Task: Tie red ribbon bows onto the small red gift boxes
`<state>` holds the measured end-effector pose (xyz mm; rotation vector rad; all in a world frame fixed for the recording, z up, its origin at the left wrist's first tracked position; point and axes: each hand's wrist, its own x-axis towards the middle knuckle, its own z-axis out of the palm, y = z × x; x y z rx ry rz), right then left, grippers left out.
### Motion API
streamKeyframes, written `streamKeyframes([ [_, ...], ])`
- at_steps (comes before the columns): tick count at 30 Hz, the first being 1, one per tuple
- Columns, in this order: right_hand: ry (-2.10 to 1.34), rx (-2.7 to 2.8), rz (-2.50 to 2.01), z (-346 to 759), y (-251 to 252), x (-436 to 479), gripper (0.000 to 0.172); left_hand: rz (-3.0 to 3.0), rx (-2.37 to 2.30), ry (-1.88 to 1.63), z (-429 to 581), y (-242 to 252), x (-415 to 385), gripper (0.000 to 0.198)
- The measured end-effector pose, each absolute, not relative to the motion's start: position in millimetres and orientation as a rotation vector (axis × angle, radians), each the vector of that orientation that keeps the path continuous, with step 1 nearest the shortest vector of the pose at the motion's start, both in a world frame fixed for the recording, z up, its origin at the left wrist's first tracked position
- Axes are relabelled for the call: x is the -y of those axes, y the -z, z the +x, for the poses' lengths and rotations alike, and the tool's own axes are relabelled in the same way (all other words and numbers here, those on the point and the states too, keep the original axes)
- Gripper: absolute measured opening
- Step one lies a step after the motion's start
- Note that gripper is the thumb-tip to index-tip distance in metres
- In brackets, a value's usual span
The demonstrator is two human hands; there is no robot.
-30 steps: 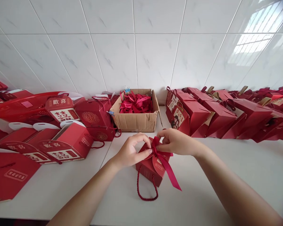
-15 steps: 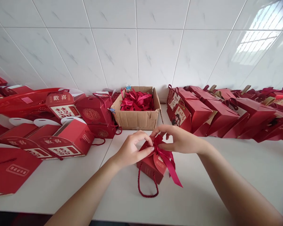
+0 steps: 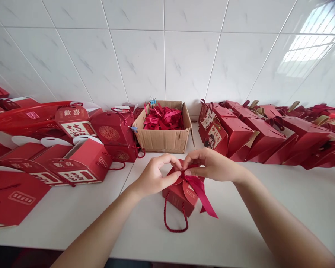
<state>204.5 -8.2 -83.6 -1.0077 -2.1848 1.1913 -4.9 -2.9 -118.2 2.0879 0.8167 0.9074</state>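
A small red gift box stands on the white table, with a twisted cord handle hanging from its near side onto the tabletop. Over its top lies a magenta satin ribbon, its tails trailing to the right. My left hand is closed at the top of the box, thumb and fingertips pinching the ribbon at its middle. Opposite it, my right hand pinches the same ribbon between thumb and fingers. Both sets of fingertips nearly meet, and they hide the knot area.
A cardboard box full of loose ribbons stands by the tiled wall. Red boxes and a red plastic basket occupy the left. Rows of closed red boxes line the right. The table's front edge runs below my forearms.
My right fingers have curled in closer to the left fingertips, onto the ribbon's middle. The upper ribbon loop that showed between my hands is now mostly covered. The view has shifted slightly.
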Motion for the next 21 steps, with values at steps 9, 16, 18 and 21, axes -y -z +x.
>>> streamKeyframes([
  [9, -1.172, 2.254, -1.055, 207.0, 81.7, 8.3, 0.017, 2.089, -0.75, -0.845, -7.2, 118.4, 2.5, 0.018],
  [16, -1.183, 2.234, -1.053, 207.1, 80.9, 8.7, 0.016, 2.142, -0.831, -0.946, -4.9, 120.4, 4.0, 0.018],
  [18, -1.171, 2.244, -1.073, 207.7, 81.4, 8.2, 0.016, 2.174, -0.855, -0.937, -5.0, 120.9, 3.0, 0.019],
  [21, -1.136, 2.269, -1.087, 208.7, 82.0, 7.5, 0.016, 2.223, -0.837, -0.854, -5.0, 120.9, 1.1, 0.015],
])
